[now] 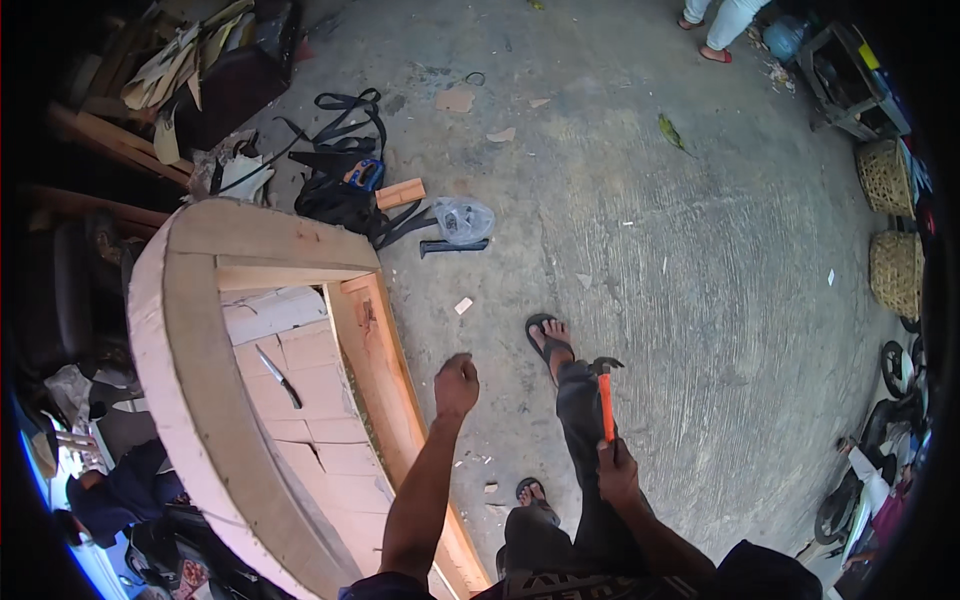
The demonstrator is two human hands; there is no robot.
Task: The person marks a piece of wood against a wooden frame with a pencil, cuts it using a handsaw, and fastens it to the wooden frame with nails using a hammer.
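Observation:
My right hand [619, 470] grips a hammer [606, 402] by its orange handle, with the dark claw head pointing up and away from me. My left hand [457, 386] is held over the floor with its fingers curled in; whatever it may hold is too small or hidden to make out. Just left of that hand is a large furniture frame [195, 380] with a rounded, pale covered edge and a bare wooden side rail [400, 390]. On the cardboard panel [345, 430] inside it lies a knife [279, 377] with a dark handle.
Beyond the frame lie a black bag [330, 195] with straps, a wood block [401, 193], a clear plastic bag [462, 220] and a dark flat tool [452, 247]. Woven baskets [896, 275] and parked motorcycles stand at right. A person's legs [735, 25] show at the far edge.

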